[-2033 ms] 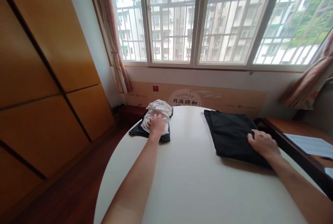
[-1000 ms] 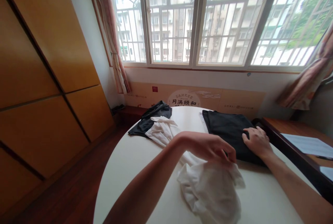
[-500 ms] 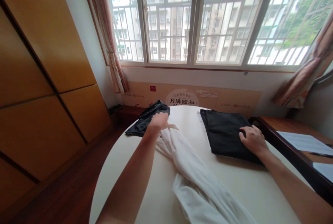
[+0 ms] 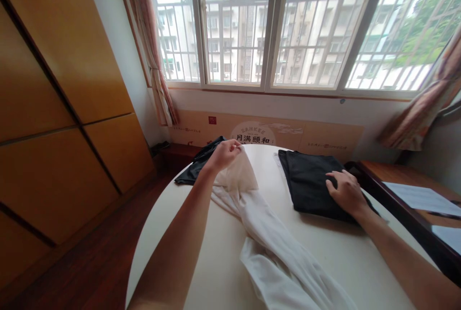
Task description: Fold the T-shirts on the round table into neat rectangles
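Note:
My left hand [image 4: 224,154] is closed in a pinch on the far end of a white garment [image 4: 266,223], lifting that end into a raised flap. The rest of the garment lies crumpled and long across the table towards me; its exact kind I cannot tell. Behind and left of that hand is a dark garment [image 4: 190,172], partly covered by the hand. On the right, my right hand [image 4: 346,189] is over the near right part of a folded black garment [image 4: 309,180], fingers apart and holding nothing. White cloth edges show at the black one's left side.
All the clothes lie on a round white table [image 4: 162,233]. To the right stands a brown wooden desk [image 4: 374,171] with paper sheets [image 4: 421,198] on it. A wooden cabinet [image 4: 54,108] is on the left, a barred window [image 4: 234,36] ahead.
My left hand has raised the far end of the white garment, which now spreads as a flap. My right hand has shifted slightly left over the black garment.

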`<state>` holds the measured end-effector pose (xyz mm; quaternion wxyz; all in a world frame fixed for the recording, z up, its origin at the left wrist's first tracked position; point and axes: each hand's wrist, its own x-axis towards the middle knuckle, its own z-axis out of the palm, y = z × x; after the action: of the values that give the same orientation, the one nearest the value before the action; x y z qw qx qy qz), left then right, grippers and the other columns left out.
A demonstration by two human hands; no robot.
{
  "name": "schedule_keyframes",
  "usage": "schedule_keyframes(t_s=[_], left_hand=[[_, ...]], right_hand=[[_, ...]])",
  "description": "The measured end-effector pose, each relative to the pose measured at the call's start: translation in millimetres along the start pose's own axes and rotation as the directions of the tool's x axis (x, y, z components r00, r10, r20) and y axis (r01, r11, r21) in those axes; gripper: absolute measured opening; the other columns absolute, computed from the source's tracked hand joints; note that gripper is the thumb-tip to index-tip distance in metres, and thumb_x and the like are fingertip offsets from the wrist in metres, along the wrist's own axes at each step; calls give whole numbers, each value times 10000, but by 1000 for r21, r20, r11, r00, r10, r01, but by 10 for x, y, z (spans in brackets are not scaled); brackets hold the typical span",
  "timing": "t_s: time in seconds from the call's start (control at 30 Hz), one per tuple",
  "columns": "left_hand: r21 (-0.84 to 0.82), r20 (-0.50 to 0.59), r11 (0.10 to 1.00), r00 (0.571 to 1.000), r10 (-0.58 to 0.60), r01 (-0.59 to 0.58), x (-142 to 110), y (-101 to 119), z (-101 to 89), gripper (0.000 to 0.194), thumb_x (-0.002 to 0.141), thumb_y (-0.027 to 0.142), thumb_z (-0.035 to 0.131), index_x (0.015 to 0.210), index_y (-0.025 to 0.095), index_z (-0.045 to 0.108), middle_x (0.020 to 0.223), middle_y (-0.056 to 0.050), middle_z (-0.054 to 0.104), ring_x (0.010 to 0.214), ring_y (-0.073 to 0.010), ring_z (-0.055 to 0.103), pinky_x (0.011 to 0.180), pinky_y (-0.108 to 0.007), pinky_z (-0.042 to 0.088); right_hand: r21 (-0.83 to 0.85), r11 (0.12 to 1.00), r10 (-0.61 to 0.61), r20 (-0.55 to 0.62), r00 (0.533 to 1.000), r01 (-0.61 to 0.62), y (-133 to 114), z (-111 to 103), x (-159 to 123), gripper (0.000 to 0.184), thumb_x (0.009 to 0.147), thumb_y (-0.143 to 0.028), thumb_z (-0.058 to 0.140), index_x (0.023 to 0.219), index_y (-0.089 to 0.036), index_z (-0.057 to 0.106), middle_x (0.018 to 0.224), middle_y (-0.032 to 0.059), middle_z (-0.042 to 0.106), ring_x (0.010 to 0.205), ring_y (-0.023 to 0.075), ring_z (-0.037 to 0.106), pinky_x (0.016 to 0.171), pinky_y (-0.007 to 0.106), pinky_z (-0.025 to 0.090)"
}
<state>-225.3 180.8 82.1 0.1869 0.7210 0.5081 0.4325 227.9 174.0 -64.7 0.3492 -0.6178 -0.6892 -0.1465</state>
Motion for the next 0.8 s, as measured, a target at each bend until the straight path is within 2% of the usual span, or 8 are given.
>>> schedule_keyframes(t_s=[0.13,0.3,0.4,0.5,0.57,0.67,0.73,0.8], left_hand=[[-104,112,971,967,228,-217,-66,330,217,231,939,353,643,971,158,762,883,-43,733,828,-177,645,764,-265,485],[-335,269,907,896,352,-256,-236,678,620,211,938,329,662,989,155,769,960,-62,765,892,-187,682,817,-284,514],[-489,409,854,818,405,-179,-336,863,773,228,920,342,705,1031,152,764,1007,-83,776,949,-209,719,852,-304,548],[-535,474,834,770,427,-134,-346,884,795,305,917,350,724,1146,149,732,1151,-118,767,1071,-231,724,947,-334,553],[-408,438,898,828,351,-165,-297,740,754,356,936,333,689,1244,155,688,1303,-140,717,1177,-241,693,1011,-344,530],[49,352,997,935,39,-60,-211,340,697,468,874,351,724,1279,128,650,1412,-199,644,1253,-301,651,1001,-359,521],[281,357,957,918,-175,74,-189,69,721,491,809,449,773,1154,112,683,1287,-215,705,1146,-328,692,888,-347,545],[311,495,942,824,-275,128,-204,-118,811,454,831,579,714,924,136,705,977,-155,774,870,-279,732,697,-302,535]], right_hand=[[391,918,-98,72,993,63,-727,-157,-64,409,944,-508,583,1183,-198,703,1268,159,728,1337,356,574,1166,549,410],[786,609,-214,291,933,-105,-1522,-298,-254,643,881,-602,740,1400,-250,603,1413,125,664,1317,330,606,1139,528,446],[875,424,-224,351,909,-233,-1682,-313,-312,558,867,-620,757,1258,-229,685,1194,100,755,1096,312,700,984,455,548],[877,314,-74,405,911,-364,-1627,-289,-301,410,863,-605,757,969,-210,735,876,51,756,802,252,694,750,372,574],[874,219,70,430,900,-434,-1515,-272,-256,359,823,-547,791,952,-216,736,861,38,752,780,248,689,700,358,571],[855,66,250,485,838,-515,-1309,-272,-161,301,747,-408,806,972,-224,727,901,40,769,838,278,724,701,370,601],[831,7,294,530,795,-556,-1189,-288,-103,274,733,-352,782,959,-218,706,872,46,768,830,291,742,683,383,622],[813,-12,281,562,778,-582,-1106,-306,-62,266,764,-349,754,982,-212,688,863,57,769,829,304,755,676,403,641]])
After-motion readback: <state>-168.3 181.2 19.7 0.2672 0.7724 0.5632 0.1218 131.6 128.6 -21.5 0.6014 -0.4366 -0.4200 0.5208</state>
